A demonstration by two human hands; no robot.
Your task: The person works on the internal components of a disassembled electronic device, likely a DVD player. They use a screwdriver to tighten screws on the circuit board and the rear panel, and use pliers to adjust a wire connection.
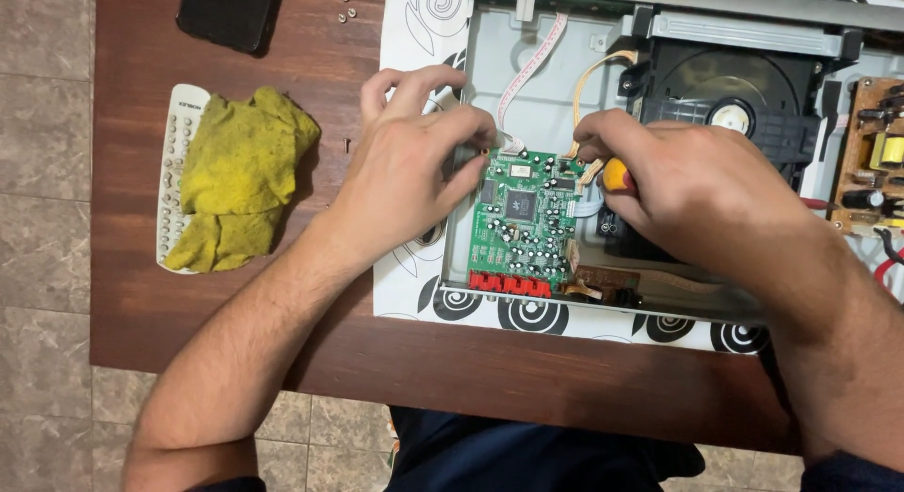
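The green circuit board (521, 221) sits inside the opened metal chassis (490, 59) of a disc player, left of the black disc drive (725, 87). I see my left hand (414, 162) curled at the board's upper left corner, fingertips pinching by the white ribbon cable (527, 68). My right hand (678, 191) is closed around a yellow-and-red screwdriver handle (617, 177) at the board's upper right corner. Farther left on the brown table (132, 285) a yellow cloth (240, 172) covers a white remote (174, 144), with a dark phone (229, 14) above.
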